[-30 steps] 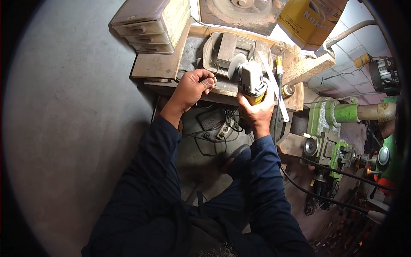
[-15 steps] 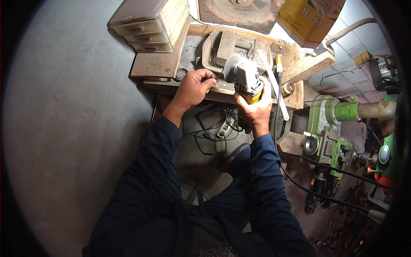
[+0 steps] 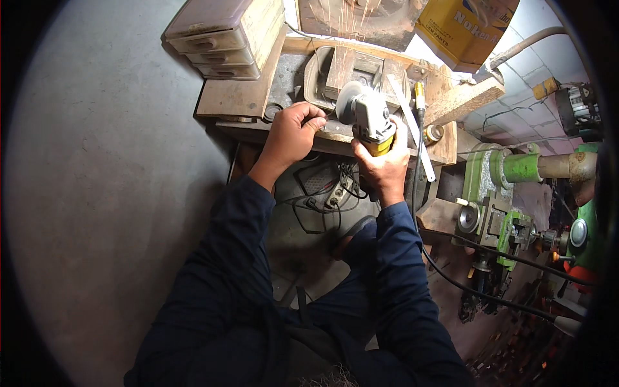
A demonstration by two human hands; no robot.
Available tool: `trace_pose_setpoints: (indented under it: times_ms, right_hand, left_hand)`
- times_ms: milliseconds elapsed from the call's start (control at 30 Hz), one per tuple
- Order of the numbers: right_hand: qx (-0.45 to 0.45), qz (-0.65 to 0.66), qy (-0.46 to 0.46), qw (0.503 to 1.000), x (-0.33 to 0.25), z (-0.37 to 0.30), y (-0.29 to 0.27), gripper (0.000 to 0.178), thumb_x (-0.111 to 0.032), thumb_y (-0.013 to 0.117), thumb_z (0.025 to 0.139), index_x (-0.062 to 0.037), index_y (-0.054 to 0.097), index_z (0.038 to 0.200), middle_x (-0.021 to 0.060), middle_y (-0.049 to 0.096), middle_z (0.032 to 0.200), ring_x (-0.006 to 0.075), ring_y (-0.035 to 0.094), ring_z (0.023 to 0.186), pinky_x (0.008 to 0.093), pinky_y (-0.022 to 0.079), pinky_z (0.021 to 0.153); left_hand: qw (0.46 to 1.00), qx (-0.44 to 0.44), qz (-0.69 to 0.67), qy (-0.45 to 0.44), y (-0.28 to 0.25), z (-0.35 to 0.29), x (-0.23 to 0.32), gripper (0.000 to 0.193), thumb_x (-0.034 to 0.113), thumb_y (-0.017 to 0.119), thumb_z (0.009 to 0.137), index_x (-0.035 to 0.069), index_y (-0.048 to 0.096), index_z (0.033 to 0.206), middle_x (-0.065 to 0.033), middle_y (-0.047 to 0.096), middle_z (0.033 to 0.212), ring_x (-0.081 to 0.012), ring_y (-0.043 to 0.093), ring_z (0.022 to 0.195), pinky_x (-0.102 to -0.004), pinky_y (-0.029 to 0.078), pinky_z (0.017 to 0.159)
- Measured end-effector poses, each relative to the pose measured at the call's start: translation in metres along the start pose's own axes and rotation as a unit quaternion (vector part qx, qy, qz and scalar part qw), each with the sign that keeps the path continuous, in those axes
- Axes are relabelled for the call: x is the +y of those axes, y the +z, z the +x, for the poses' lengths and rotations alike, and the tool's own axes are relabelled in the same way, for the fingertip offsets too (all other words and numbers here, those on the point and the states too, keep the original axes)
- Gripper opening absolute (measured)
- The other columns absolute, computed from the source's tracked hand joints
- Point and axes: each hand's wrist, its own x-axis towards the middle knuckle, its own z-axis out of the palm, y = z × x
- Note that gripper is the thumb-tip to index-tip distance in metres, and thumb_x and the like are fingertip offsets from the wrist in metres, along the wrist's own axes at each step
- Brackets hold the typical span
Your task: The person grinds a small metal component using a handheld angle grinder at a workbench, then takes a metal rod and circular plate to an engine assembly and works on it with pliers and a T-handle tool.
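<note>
My right hand (image 3: 385,169) is wrapped round the yellow body of an angle grinder (image 3: 374,119). Its disc (image 3: 349,102) faces left, toward my other hand. My left hand (image 3: 291,134) is closed in a pinch beside the disc. A small dark piece seems to stick out from its fingertips toward the disc, too small to name. Sparks (image 3: 348,18) stream away from the disc to the far side, over a metal vise-like block (image 3: 340,69) on the wooden workbench (image 3: 235,97).
A drawer unit (image 3: 213,42) stands at the back left, a yellow box (image 3: 461,32) at the back right. A long pale strip (image 3: 412,129) lies right of the grinder. The power cord (image 3: 419,187) runs down past my right arm. Green machinery (image 3: 490,187) stands right; a power strip (image 3: 338,192) lies below.
Sparks now fly from the disc toward the back, where none showed before. My left hand has shifted very slightly; the grinder stays almost in place.
</note>
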Motion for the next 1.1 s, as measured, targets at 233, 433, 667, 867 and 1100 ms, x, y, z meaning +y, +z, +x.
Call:
trace_pose_setpoints:
  times_ms: [233,433,667,867,1100]
  right_hand:
    - [0.018,-0.037,-0.03,0.999,0.004,0.0,0.003,0.066,-0.022,0.084,0.068,-0.0009,0.054,0.122,0.0171,0.07,0.1,0.0271,0.071,0.09,0.0368,0.056,0.082]
    - [0.009,-0.065,-0.037,0.997,0.002,-0.002,0.005,0.066,-0.023,0.085,0.067,-0.0007,0.055,0.121,0.0182,0.071,0.098,0.0298,0.072,0.088,0.0382,0.056,0.079]
    - [0.052,-0.056,-0.022,0.997,0.0,0.0,0.004,0.064,-0.022,0.086,0.067,0.0006,0.056,0.12,0.0186,0.07,0.099,0.0287,0.071,0.09,0.038,0.056,0.081]
    - [0.078,-0.056,-0.017,0.995,0.003,0.002,0.001,0.065,-0.024,0.087,0.069,0.0,0.056,0.12,0.0182,0.07,0.1,0.0284,0.07,0.091,0.0383,0.055,0.083]
    - [0.106,-0.065,-0.066,0.99,0.012,0.005,0.0,0.067,-0.024,0.089,0.067,0.0007,0.056,0.12,0.0186,0.07,0.102,0.0283,0.07,0.093,0.0382,0.055,0.085]
  left_hand:
    - [0.976,0.082,0.163,0.123,0.002,-0.002,0.014,0.005,0.003,0.068,0.084,0.0,0.065,0.086,-0.0144,0.066,0.085,-0.0348,0.066,0.079,-0.0403,0.053,0.071]
    - [0.917,0.099,0.345,0.172,0.003,-0.005,0.014,0.005,0.004,0.065,0.086,0.003,0.064,0.09,-0.0119,0.063,0.089,-0.0351,0.064,0.081,-0.0434,0.052,0.07]
    - [0.975,0.126,0.145,0.111,-0.002,0.003,-0.001,0.009,0.005,0.068,0.092,0.001,0.067,0.099,-0.0076,0.064,0.078,-0.0193,0.065,0.069,-0.0324,0.054,0.068]
    - [0.976,0.048,-0.203,-0.063,0.001,0.004,-0.004,0.008,0.008,0.064,0.098,-0.001,0.065,0.099,-0.0032,0.066,0.083,-0.0109,0.064,0.074,-0.0263,0.056,0.074]
    - [0.953,0.04,-0.291,-0.071,-0.003,0.003,-0.003,0.007,0.006,0.066,0.097,-0.001,0.065,0.098,-0.0016,0.065,0.083,-0.0082,0.063,0.073,-0.0237,0.054,0.071]
